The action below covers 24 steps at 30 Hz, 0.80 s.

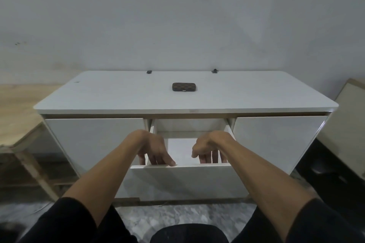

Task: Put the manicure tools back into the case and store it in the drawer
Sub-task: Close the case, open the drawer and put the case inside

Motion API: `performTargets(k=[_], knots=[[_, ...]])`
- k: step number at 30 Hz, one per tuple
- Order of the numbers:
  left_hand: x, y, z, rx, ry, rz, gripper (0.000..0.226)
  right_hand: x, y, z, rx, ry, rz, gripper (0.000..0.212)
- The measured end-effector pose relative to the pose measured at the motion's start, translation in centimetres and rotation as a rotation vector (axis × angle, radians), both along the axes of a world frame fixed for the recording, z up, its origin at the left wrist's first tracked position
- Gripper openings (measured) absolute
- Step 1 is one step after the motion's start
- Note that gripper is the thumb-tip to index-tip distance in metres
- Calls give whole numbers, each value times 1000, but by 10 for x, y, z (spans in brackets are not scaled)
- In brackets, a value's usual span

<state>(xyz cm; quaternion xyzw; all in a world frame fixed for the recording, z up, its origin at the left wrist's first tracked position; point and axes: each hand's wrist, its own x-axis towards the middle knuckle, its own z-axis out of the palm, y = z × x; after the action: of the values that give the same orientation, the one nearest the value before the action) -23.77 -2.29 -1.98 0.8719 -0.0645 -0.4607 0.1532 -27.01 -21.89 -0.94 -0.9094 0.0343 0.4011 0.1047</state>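
Closed brown checkered case (183, 87) flat on top; middle drawer (185, 175) open.

Brightness: dim, flat and greyish across the room.
Light source: soft, from overhead; the wall (177, 16) is evenly lit, fading darker toward the upper corners.
Shadows: faint under the worktop (118, 96) lip; deeper inside the drawer (187, 167) and on the floor (177, 215).
Glare: pale sheen on the right cabinet front (276, 138).
Distortion: wide-angle bowing of the worktop edges.
Sharpness: slightly soft, grainy; lower corners murky.
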Motion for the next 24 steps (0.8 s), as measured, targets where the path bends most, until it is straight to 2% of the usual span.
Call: performTargets(k=[4,6,8,11,13,16,19,21,24], knots=[[3,-3,-1,2,30,9,51,4,1,0,-14,34,13,40],[9,-1,-6,-51,-28,20,47,8,1,-1,-7,33,25,37],[15,2,-15,-121,-247,22,45,16,1,-1,50,-13,22,35],[30,6,-30,-50,-738,-32,43,39,3,5,195,-250,37,28],[41,8,-43,-31,-848,20,47,56,6,17,320,-463,29,22],[53,10,-67,-36,-871,35,61,88,12,35,452,-748,-11,25],[54,9,-88,-31,-815,50,76,126,13,37,418,-973,-75,20],[55,9,-99,15,-751,33,85,154,12,31,325,-1034,-71,23],[58,10,-108,59,-715,12,88,191,9,21,236,-981,-53,33]])
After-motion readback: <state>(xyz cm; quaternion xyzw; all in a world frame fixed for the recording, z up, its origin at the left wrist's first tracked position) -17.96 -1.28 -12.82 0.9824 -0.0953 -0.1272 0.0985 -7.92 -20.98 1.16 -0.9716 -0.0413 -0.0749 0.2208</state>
